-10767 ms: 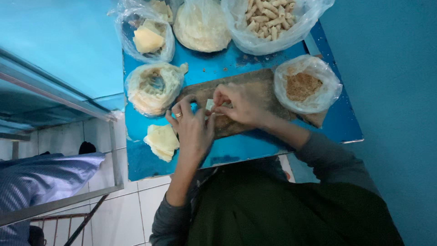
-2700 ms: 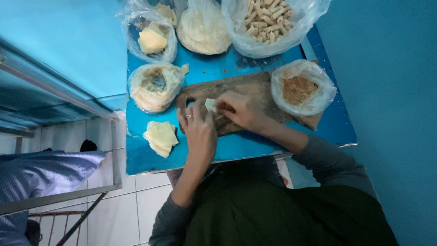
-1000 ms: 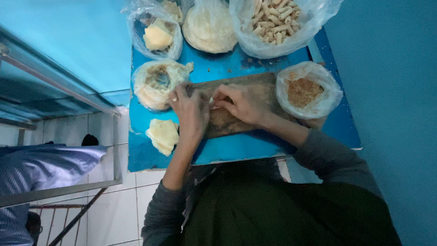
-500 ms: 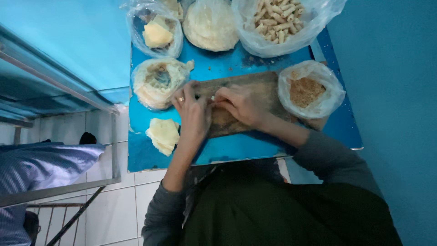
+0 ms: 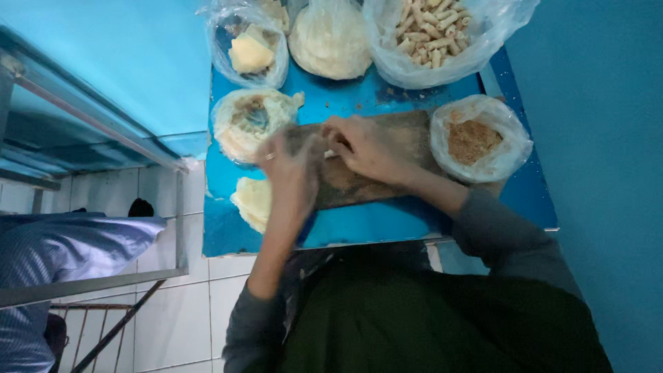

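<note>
My left hand (image 5: 293,169) and my right hand (image 5: 369,146) meet over a wooden board (image 5: 404,135) on a small blue table (image 5: 359,224). Between the fingertips sits a small pale piece of dough (image 5: 330,153), mostly hidden by both hands. The left hand wears a ring and is blurred. A stack of pale dough sheets (image 5: 252,200) lies on the table just left of my left wrist. A bag with a brownish filling (image 5: 248,121) sits beyond my left hand.
A bag of brown crumbs (image 5: 476,138) stands right of the board. At the back are a bag of finished rolls (image 5: 431,34), a bag of round wrappers (image 5: 330,41) and a bag of yellowish pieces (image 5: 250,52). A metal rail (image 5: 103,124) and tiled floor lie to the left.
Both hands have stayed over the board, fingers working the small piece; my left hand has shifted slightly toward the filling bag and back. The bags have not moved.
</note>
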